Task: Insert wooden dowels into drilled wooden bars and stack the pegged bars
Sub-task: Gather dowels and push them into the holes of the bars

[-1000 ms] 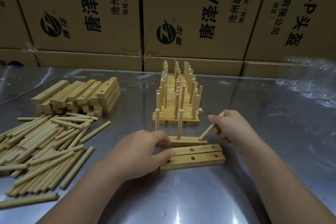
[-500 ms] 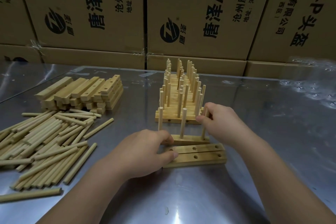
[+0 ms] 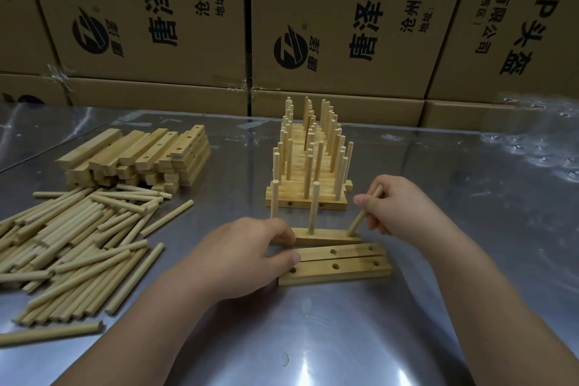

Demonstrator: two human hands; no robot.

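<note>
Near the middle of the surface (image 3: 344,338) lies the bar (image 3: 326,236) under your hands, with two dowels (image 3: 313,210) standing upright in it. Your left hand (image 3: 247,260) grips its left end, fingers curled over it. Your right hand (image 3: 404,207) pinches a third dowel (image 3: 357,224), tilted, its lower tip at the bar's right hole. Just in front of the bar lie two empty bars (image 3: 341,263). Behind it stands the stack of pegged bars (image 3: 308,197). Well to its left are loose dowels (image 3: 72,244) and a pile of bars (image 3: 141,157).

The light is soft and a bit dim. White glare shines off the metal table (image 3: 313,357), bottom middle.
</note>
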